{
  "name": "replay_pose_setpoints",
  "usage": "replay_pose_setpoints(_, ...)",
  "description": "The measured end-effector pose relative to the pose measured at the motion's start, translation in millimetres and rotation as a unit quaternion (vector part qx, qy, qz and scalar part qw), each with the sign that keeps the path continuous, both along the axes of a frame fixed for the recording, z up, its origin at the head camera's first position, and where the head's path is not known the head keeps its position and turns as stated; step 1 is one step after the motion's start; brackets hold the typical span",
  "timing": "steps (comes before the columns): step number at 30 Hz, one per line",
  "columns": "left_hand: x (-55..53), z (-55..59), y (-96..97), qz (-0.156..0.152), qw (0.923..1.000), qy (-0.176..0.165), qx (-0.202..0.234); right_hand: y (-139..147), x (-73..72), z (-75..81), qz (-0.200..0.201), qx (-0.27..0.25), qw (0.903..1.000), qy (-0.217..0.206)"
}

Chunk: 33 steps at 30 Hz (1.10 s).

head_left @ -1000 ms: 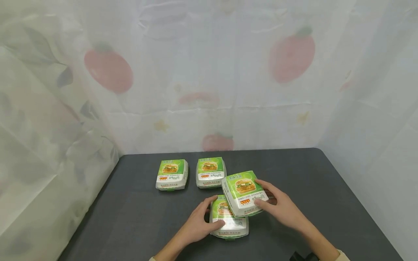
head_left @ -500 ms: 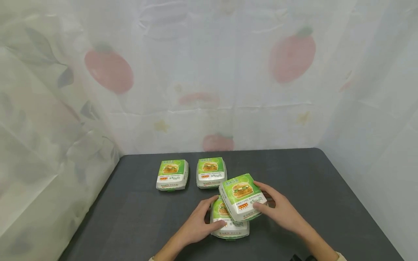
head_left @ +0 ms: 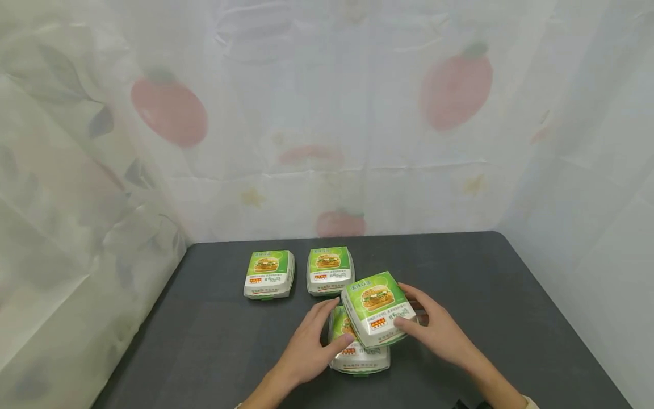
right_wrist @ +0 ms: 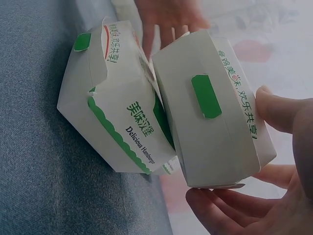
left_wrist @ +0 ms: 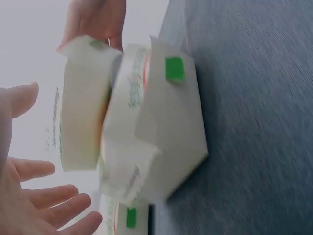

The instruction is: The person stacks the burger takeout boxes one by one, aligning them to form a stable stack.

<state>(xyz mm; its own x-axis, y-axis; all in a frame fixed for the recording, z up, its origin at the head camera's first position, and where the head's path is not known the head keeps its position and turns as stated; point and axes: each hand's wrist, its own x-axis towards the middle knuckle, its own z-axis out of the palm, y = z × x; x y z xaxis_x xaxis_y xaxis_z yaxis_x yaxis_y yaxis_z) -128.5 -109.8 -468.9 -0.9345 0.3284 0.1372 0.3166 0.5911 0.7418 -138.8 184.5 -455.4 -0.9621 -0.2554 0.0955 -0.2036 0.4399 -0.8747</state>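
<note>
My right hand (head_left: 440, 329) grips a green-and-white hamburger box (head_left: 379, 307) by its right side, thumb on the lid. In the right wrist view this held box (right_wrist: 210, 112) lies tilted over a second hamburger box (right_wrist: 115, 98), which sits on the table. The second box (head_left: 360, 359) is partly hidden below it in the head view. My left hand (head_left: 310, 345) is at the left of the two boxes. Its fingers (left_wrist: 63, 196) are spread and apart from both boxes in the left wrist view.
Two more hamburger boxes stand further back on the dark table (head_left: 204, 341): one at the left (head_left: 269, 274), and a middle box (head_left: 330, 271) close behind the held one. A printed white curtain (head_left: 327, 113) hangs along the table's back and sides.
The held box has shifted slightly left and toward me over the lower box. My left hand has come off the lower box's side and risen a little.
</note>
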Motion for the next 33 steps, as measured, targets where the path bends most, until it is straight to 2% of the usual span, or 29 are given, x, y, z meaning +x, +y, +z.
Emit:
replay_pose_setpoints(5, 3.9, 5.8, 8.9, -0.011, 0.9999, -0.008, 0.003, -2.1, 2.2, -0.5, -0.004, 0.000, 1.0000, -0.008)
replay_pose_setpoints(12, 3.9, 9.0, 12.7, -0.007, 0.9998, -0.010, 0.015, -5.4, 5.7, -1.8, -0.002, -0.013, 0.9999, -0.002)
replay_pose_setpoints(18, 0.2, 11.8, 8.8, -0.001, 0.9986, -0.015, 0.051, -11.5, 9.5, 0.1, 0.019, -0.056, 0.9982, -0.009)
replay_pose_setpoints(24, -2.7, 12.8, 2.2, -0.014, 0.9961, -0.019, 0.085, -16.0, 10.5, 0.2, 0.033, -0.086, 0.9957, -0.011)
replay_pose_setpoints(33, -1.3, 8.4, -7.9, -0.038, 0.9947, -0.022, 0.092, -17.8, 11.2, -4.8, 0.070, -0.113, 0.9909, -0.022)
